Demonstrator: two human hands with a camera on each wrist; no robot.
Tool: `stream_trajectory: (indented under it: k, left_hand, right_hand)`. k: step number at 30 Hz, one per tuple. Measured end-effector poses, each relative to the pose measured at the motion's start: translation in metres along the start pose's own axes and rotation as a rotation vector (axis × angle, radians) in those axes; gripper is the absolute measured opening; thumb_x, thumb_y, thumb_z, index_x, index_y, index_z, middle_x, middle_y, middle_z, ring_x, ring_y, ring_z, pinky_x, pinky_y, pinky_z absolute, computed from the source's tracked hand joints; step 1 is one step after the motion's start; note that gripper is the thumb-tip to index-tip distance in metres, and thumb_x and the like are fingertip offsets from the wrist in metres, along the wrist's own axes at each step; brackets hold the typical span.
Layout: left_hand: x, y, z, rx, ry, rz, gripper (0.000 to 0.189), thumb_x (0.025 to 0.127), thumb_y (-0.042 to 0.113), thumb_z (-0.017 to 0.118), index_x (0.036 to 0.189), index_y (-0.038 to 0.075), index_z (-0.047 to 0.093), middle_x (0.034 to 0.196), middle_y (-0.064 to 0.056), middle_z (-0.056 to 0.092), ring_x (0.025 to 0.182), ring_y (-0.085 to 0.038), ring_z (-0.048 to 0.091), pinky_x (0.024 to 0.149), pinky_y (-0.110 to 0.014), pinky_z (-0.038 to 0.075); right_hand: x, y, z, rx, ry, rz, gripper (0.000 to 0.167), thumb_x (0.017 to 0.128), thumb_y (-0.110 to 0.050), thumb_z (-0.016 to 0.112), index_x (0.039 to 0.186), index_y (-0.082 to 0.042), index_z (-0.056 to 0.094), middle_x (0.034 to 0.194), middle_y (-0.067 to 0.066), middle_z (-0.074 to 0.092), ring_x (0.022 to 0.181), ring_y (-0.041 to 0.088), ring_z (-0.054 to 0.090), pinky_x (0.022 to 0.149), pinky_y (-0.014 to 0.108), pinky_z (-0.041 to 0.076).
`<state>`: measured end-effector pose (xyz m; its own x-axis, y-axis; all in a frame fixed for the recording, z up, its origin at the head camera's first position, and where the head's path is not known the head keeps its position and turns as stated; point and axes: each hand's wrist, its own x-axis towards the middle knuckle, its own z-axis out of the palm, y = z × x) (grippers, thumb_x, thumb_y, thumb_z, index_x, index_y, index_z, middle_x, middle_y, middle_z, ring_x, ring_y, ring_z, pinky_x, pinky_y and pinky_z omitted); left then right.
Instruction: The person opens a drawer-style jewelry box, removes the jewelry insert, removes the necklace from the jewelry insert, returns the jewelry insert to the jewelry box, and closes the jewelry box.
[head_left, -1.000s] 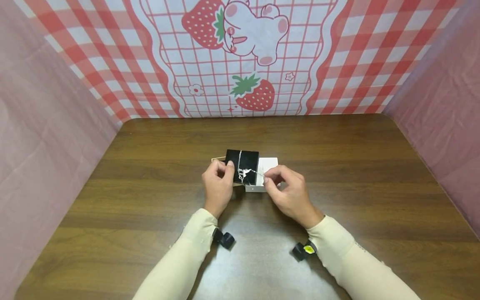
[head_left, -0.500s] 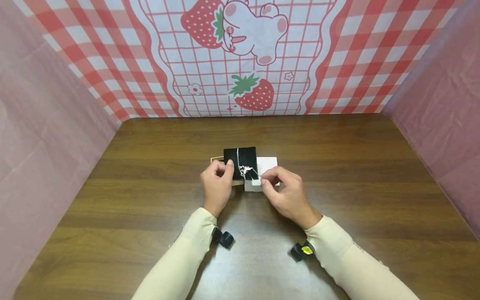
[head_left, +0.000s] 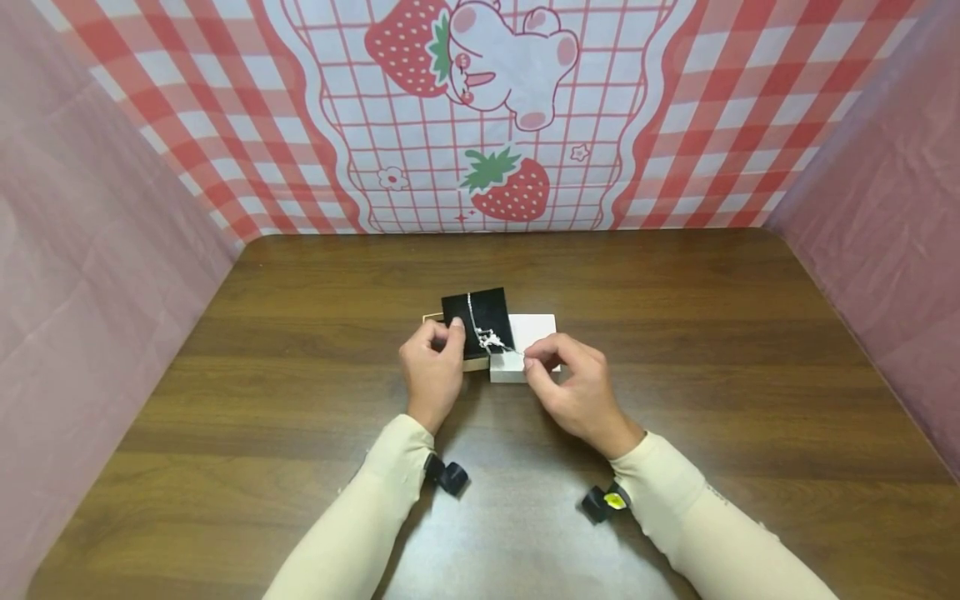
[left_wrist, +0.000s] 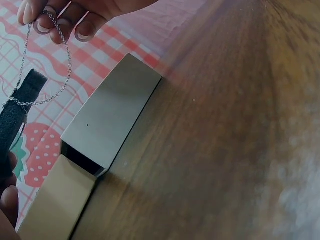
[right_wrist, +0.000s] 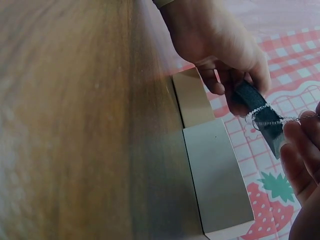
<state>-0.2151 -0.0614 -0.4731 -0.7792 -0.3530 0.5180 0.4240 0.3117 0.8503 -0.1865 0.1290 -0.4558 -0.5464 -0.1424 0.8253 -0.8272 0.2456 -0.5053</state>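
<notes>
A flat black jewelry pad (head_left: 487,307) hangs above two small boxes, pinched at its left edge by my left hand (head_left: 433,367), thumb on top. A thin silver chain (head_left: 491,338) runs across the pad, bunched with shiny pieces near its lower part. My right hand (head_left: 573,385) pinches the chain's loose end between thumb and fingertips, right of the pad. In the left wrist view the chain (left_wrist: 67,70) droops in a loop from those fingers to the pad (left_wrist: 20,107). The right wrist view shows the chain (right_wrist: 267,121) wrapped around the pad's edge.
Beneath the hands, a white box (head_left: 534,327) stands against a tan box (head_left: 476,365) on the wooden table (head_left: 337,333). A red-checked strawberry cloth (head_left: 510,192) hangs behind the table, with pink cloth (head_left: 112,208) at the sides.
The black pad has shifted a little left and away, and its right side has turned upward. The chain moved with it. My right hand shifted slightly left, still pinching the chain.
</notes>
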Motion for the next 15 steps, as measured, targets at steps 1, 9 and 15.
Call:
stream_trajectory:
  k: [1,9,15]
  left_hand:
    - [0.0002,-0.0001,-0.0002,0.004,0.001,-0.003,0.033,0.09,0.016,0.069,0.062,0.009,0.055,0.059,0.0,0.056,0.055,-0.014,0.05,0.052,-0.027,0.039]
    - [0.0009,-0.0005,-0.001,0.023,0.011,-0.027,0.032,0.089,0.016,0.069,0.061,0.009,0.055,0.057,0.002,0.052,0.055,-0.015,0.048,0.051,-0.028,0.037]
    - [0.0011,-0.0016,-0.0008,0.025,0.018,-0.032,0.032,0.09,0.015,0.069,0.062,0.008,0.055,0.057,0.001,0.051,0.054,-0.015,0.048,0.05,-0.027,0.037]
  right_hand:
    - [0.0001,0.0001,-0.0001,0.0,0.0,-0.004,0.01,0.081,0.004,0.066,0.089,-0.002,0.068,0.077,0.001,0.068,0.066,0.012,0.061,0.064,0.023,0.052]
    - [0.001,-0.0004,-0.0001,0.002,0.007,-0.02,0.011,0.081,0.005,0.066,0.089,-0.002,0.068,0.078,0.002,0.068,0.066,0.013,0.061,0.065,0.023,0.052]
    - [0.0013,-0.0009,-0.0001,0.001,0.009,-0.027,0.011,0.081,0.005,0.066,0.089,-0.002,0.068,0.079,0.002,0.068,0.066,0.014,0.062,0.066,0.021,0.051]
